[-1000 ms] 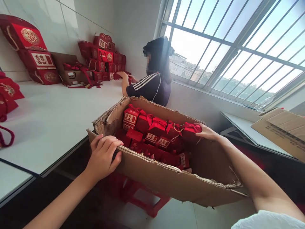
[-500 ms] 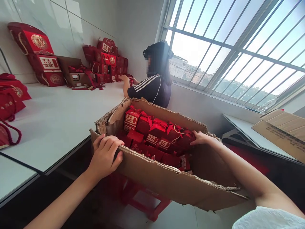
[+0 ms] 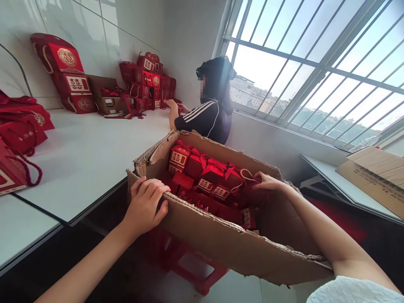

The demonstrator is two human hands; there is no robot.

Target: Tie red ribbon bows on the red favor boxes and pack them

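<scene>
A cardboard box [image 3: 221, 231] with torn, ragged edges stands open in front of me, partly filled with small red gift boxes [image 3: 205, 185] that carry ribbon bows and white labels. My left hand [image 3: 148, 204] grips the near rim by its left corner, fingers hooked over the edge and thumb against the inside. Inside the box, at the right end of the far row, my right hand [image 3: 268, 182] has its fingers closed on a dark red gift box [image 3: 248, 195]. The underside of that grip is hidden. A light rope handle [image 3: 248, 174] loops just left of the fingers.
Below the carton is a red plastic stool [image 3: 202, 273]. At left, a white table [image 3: 94, 143] bears stacked red gift boxes [image 3: 75, 84] and a small brown carton [image 3: 110, 101]. A person [image 3: 208, 109] in a dark shirt works beyond. Flattened cardboard [image 3: 375, 172] lies right.
The whole scene has shifted slightly right as my view turned. My left hand stays on the rim; my right hand remains at the gift box, its fingers slightly changed.
</scene>
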